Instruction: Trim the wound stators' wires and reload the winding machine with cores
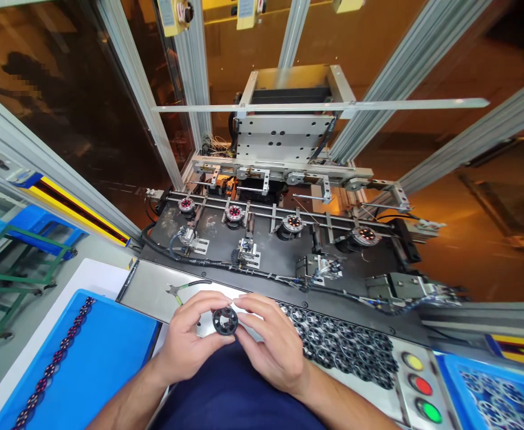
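Observation:
Between my two hands is a small black round part with slots around a light centre (225, 321), held up in front of my dark blue clothing. My left hand (193, 337) pinches its left side between thumb and fingers. From the right, my right hand (271, 340) closes its thumb and fingertips on the opposite edge. A pair of green-handled cutting pliers (176, 294) lies on the metal ledge just beyond my left hand. Beside my right hand, many similar black ring parts (347, 346) lie packed in rows on the ledge.
Behind the ledge, a machine bed (217, 239) carries several round parts in fixtures. A blue tray (105, 358) at left holds a line of red-and-black parts. Yellow, red and green buttons (421, 385) sit at right, beside a blue bin (450, 376) of metallic rings.

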The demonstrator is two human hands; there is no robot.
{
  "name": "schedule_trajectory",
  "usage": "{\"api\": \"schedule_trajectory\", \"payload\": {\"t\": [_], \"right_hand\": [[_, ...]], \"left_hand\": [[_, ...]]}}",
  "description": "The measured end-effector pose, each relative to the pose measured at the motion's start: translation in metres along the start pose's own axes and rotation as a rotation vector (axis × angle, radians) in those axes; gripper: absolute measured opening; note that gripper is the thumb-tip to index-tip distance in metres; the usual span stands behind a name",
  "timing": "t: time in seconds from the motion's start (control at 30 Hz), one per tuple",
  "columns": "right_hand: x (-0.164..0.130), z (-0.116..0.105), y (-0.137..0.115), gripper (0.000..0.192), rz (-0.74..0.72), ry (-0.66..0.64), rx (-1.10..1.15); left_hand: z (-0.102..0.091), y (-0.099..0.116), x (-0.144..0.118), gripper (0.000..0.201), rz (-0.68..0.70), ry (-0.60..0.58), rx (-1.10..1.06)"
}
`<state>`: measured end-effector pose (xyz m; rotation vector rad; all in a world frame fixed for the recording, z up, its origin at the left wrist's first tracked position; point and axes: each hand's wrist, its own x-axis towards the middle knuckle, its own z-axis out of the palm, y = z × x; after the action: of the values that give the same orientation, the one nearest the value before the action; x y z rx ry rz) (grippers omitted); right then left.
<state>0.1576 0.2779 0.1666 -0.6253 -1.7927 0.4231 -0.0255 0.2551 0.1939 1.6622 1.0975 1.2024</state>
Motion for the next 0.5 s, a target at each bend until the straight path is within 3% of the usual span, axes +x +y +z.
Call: {"api": "schedule_trajectory", "payload": {"t": [0.23, 0.5], "right_hand": [[0.000, -0.002, -0.008, 0.044, -0.017, -0.006, -0.038], [-0.001, -0.004, -0.012, 0.042, -0.060, -0.052, -0.079]], "left_hand": [[-0.005, -0.010, -0.002, 0.048, -0.026, 0.071, 0.050], [-0.006, -0.014, -0.004, 0.046, -0.027, 0.074, 0.075]]}}
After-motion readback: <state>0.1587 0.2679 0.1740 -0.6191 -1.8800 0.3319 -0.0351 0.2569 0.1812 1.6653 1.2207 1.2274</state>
